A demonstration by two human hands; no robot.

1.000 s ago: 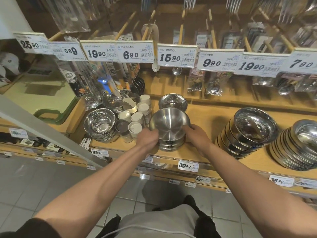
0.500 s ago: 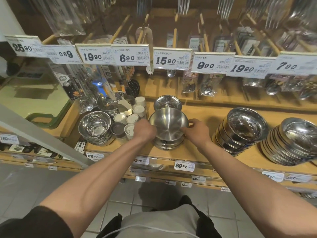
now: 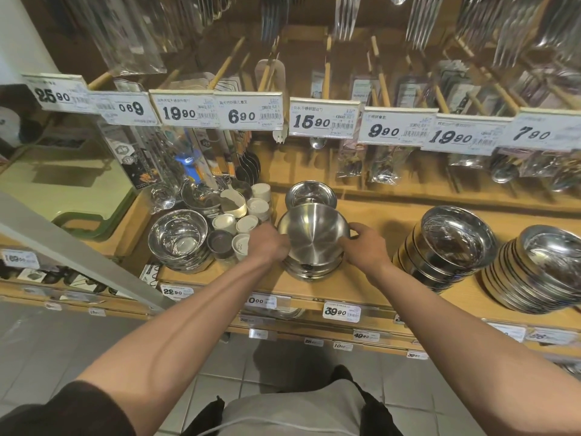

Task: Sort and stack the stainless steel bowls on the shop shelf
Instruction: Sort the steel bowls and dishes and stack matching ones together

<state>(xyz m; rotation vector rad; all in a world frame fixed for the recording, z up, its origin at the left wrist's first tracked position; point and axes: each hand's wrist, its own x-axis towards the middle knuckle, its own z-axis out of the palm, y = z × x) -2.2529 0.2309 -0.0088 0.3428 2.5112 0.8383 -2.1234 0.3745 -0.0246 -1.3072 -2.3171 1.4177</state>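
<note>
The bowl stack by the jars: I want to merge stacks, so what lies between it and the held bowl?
In the head view, a cluster of small lidded jars and the left hand lie between that stack and the held bowl.

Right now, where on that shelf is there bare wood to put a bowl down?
The widest bare wood lies between the tilted bowl held in both hands and the leaning bowl stack to its right, running back behind that stack. A narrower strip runs along the front edge. Left of the bowl it is crowded: small jars and another bowl stack.
</note>
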